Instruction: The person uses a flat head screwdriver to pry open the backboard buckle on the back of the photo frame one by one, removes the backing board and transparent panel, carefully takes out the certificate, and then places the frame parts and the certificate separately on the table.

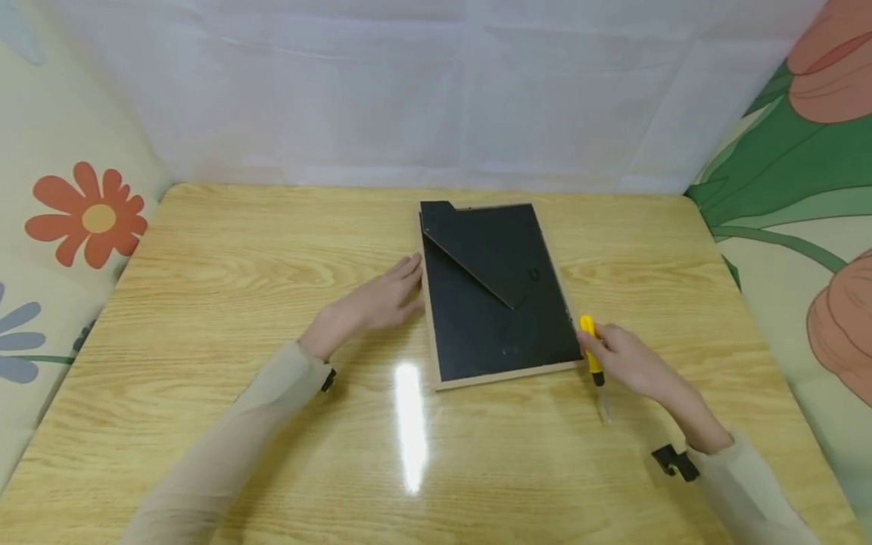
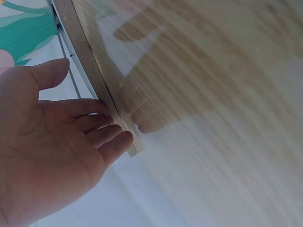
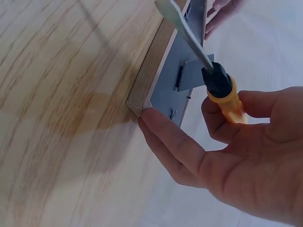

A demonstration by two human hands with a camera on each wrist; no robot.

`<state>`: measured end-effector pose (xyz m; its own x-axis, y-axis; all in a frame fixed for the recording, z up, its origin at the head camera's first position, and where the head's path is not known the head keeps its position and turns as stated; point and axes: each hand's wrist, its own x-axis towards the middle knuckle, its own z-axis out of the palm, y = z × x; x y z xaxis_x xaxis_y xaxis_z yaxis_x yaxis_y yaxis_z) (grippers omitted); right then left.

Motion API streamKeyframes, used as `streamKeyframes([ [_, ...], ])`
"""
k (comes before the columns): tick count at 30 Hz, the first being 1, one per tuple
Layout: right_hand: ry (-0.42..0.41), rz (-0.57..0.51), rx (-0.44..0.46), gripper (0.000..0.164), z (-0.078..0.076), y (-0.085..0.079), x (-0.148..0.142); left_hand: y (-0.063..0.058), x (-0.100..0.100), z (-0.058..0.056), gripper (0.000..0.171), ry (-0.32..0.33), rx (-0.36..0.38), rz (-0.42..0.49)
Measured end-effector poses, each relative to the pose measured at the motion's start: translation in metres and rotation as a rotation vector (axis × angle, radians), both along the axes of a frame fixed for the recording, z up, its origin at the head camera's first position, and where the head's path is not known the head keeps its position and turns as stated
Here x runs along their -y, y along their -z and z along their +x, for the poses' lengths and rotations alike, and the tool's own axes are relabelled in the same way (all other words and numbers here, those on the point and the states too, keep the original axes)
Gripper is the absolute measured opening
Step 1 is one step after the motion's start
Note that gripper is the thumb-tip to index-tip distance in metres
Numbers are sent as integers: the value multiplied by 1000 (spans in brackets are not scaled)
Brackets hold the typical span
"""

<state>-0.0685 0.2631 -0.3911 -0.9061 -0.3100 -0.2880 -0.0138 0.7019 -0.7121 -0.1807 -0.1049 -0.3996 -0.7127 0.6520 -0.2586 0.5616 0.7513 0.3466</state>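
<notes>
A picture frame (image 1: pixel 490 333) lies back side up on the table, its black backing edged by a light wooden border. From its far left corner a black stand flap (image 1: pixel 470 257) slants across the backing, partly raised. My left hand (image 1: pixel 383 300) has its fingertips at the frame's left edge; in the left wrist view its fingers (image 2: pixel 111 144) are nearly straight against the wooden side. With my right hand (image 1: pixel 630 359) I hold a flat-head screwdriver (image 3: pixel 218 84) by its yellow handle, the blade pointing toward me. Two fingers of that hand touch the frame's near right corner.
The wood-grain table (image 1: pixel 272 250) extends around the frame on all sides. Behind it hangs a white sheet (image 1: pixel 341 98). Flower-patterned panels (image 1: pixel 75 227) stand at both sides. Small black wrist devices (image 1: pixel 674 462) sit by the sleeves.
</notes>
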Motion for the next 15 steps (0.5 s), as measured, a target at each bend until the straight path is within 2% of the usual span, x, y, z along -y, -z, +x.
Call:
streamKeyframes([
  [7,2,-3,28,37,-1,-1,-1,0,1,-4,70,-2,28,11],
  [10,9,-43,33,37,-4,-5,-2,0,2,-3,75,6,59,7],
  [12,21,-71,1,36,-7,-11,-2,0,1,-1,82,18,84,9],
  [15,52,-177,-60,35,-14,-20,5,0,-1,5,97,48,116,8],
])
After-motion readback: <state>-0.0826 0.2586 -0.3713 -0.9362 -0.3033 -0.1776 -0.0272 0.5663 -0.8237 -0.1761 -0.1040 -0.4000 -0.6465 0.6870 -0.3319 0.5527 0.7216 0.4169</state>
